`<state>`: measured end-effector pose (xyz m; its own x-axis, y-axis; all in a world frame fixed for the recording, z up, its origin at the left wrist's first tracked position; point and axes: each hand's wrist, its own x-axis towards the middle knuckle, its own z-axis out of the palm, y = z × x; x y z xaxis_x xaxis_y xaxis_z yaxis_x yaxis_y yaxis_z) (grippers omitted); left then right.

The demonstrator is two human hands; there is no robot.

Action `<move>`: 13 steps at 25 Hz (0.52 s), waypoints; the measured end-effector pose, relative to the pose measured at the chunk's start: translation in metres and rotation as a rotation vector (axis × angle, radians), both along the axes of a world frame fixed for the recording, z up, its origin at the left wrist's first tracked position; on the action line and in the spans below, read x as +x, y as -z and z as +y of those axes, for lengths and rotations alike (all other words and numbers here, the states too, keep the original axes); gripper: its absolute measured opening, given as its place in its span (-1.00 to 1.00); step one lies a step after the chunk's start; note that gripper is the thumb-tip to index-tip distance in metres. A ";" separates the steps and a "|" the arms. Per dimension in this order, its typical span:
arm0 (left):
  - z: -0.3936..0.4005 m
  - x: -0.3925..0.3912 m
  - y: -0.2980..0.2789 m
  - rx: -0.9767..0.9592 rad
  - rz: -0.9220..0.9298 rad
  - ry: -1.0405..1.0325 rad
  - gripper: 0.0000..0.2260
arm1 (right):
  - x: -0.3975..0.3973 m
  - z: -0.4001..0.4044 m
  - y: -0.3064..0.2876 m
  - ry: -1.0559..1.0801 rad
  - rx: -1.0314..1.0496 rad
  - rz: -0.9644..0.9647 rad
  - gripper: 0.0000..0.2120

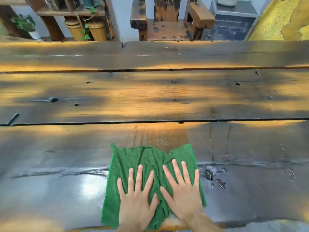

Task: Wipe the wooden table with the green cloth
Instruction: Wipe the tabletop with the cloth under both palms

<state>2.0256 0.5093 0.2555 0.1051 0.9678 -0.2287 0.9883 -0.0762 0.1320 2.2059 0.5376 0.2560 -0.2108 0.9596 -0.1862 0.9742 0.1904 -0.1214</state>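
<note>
No writing or labels can be read anywhere here.

The big dark wooden plank surface (150,97) fills most of the view. It is made of three long boards with two thin dark gaps between them. The wood is brown and orange in the middle and shiny grey near the person. It has small dark knots and holes. Some wet streaks and drops show on the near board, just past the cloth and off to the right.

The green fuzzy cloth (150,158) lies spread out on the near board, close to the near edge of the surface. It is a bit wrinkled in the middle, and its near end reaches that edge.

The left hand (137,198) lies flat on the cloth with its fingers straight and spread wide. The right hand (182,193) lies flat on the cloth just beside it, fingers also straight and spread. Both press down on the cloth and grip nothing.

Past the far edge stands an old worn wooden chair (168,25). To its left is a wooden shelf (70,12) with two yellow ribbed pots (87,30) and some green leafy plants (24,22). To the right is a dark grey box-shaped stand (232,22) and a rough yellow wall (280,19).

The boards stretch wide to the left, to the right and ahead of the cloth.
</note>
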 end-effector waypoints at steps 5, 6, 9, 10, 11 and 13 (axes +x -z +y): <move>-0.072 0.021 -0.002 -0.080 -0.009 -0.018 -0.36 | 0.041 -0.080 -0.004 0.094 -0.074 -0.048 -0.30; -0.077 0.027 -0.003 -0.112 -0.030 -0.026 -0.37 | 0.053 -0.088 -0.005 0.123 -0.094 -0.056 -0.30; -0.073 0.040 -0.001 -0.103 -0.033 -0.029 -0.48 | 0.081 -0.094 -0.005 0.162 -0.142 -0.091 -0.29; -0.069 0.042 -0.001 -0.105 -0.012 -0.024 -0.49 | 0.087 -0.090 -0.006 0.172 -0.143 -0.095 -0.28; -0.062 0.043 0.002 -0.101 0.002 -0.018 -0.47 | 0.093 -0.082 -0.006 0.185 -0.140 -0.093 -0.27; -0.043 0.046 0.004 -0.094 0.005 -0.020 -0.45 | 0.101 -0.058 -0.010 0.207 -0.142 -0.092 -0.24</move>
<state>2.0718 0.4666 0.2513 0.0847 0.9439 -0.3192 0.9902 -0.0439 0.1327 2.3066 0.4796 0.2657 0.0109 0.9433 -0.3317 0.9988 -0.0262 -0.0418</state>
